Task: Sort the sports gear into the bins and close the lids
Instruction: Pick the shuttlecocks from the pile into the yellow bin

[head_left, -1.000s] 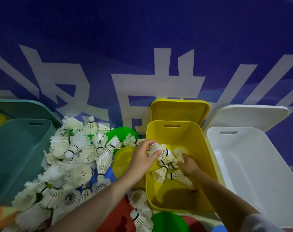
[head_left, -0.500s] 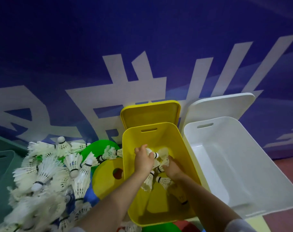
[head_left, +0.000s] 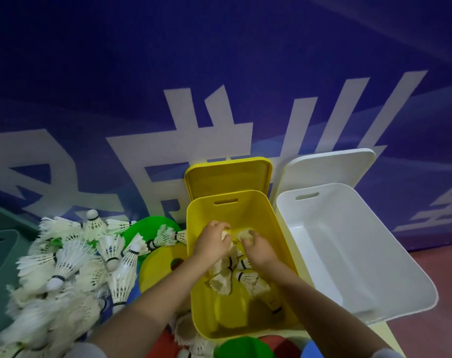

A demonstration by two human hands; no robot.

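Head view: left hand (head_left: 211, 242) and right hand (head_left: 258, 250) both curl around shuttlecocks (head_left: 230, 273) down inside the yellow bin (head_left: 276, 236).

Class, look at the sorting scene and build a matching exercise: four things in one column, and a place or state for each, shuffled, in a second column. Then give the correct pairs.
Column 1
1. yellow bin
2. white bin
3. yellow lid
4. shuttlecock pile

Column 2
A. propped against the blue wall behind its bin
B. lying outside the bins, left of the yellow one
C. nothing visible inside
D. both hands reach into it, among shuttlecocks

Pairs: 1-D, 2-C, 3-A, 4-B
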